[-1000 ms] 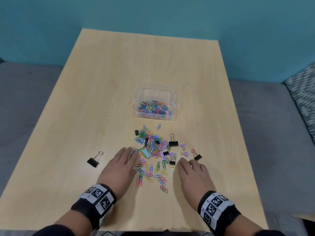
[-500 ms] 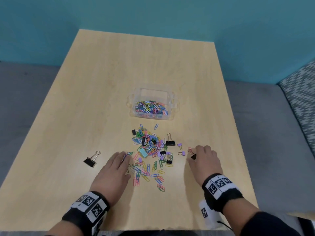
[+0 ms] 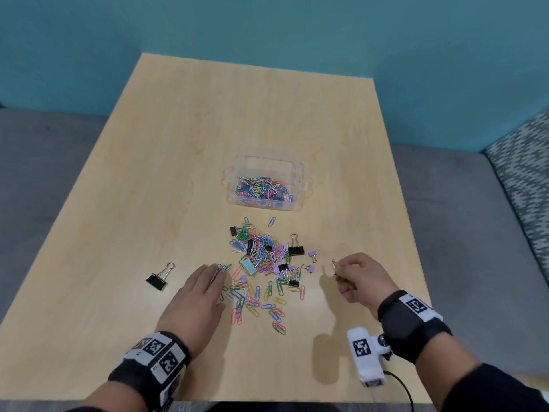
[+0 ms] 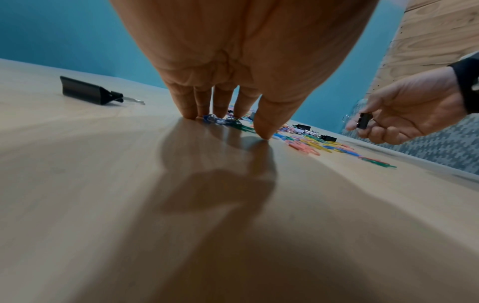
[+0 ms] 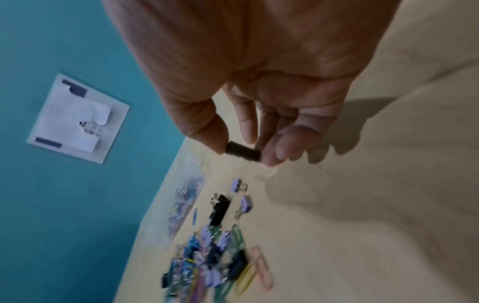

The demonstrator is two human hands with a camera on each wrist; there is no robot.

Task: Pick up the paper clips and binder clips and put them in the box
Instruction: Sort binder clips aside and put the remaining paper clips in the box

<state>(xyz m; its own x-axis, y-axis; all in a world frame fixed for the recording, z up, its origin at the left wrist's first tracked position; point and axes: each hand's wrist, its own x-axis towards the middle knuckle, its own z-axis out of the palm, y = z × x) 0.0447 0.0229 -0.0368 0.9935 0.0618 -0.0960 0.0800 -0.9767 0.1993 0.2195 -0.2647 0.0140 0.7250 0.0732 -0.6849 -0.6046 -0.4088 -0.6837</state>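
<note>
A clear plastic box (image 3: 300, 185) partly filled with coloured paper clips stands mid-table. In front of it lies a scattered pile of paper clips (image 3: 261, 269) and small binder clips. My right hand (image 3: 353, 278) is lifted to the right of the pile, pinching a small black binder clip (image 5: 242, 152) (image 4: 364, 121) between thumb and fingers. My left hand (image 3: 205, 288) lies flat on the table at the pile's left edge, its fingertips (image 4: 193, 114) touching a few clips. A larger black binder clip (image 3: 159, 279) (image 4: 85, 92) lies alone to the left of it.
The wooden table (image 3: 208, 129) is bordered by a grey couch surface on both sides and a teal wall behind. A black binder clip (image 3: 296, 248) and two purple ones (image 3: 312, 254) lie at the pile's right edge. A patterned cushion (image 3: 523, 168) is at far right.
My right hand moved right to the small black binder clip, pinched it and lifted it off the table. My left hand stayed flat by the pile.
</note>
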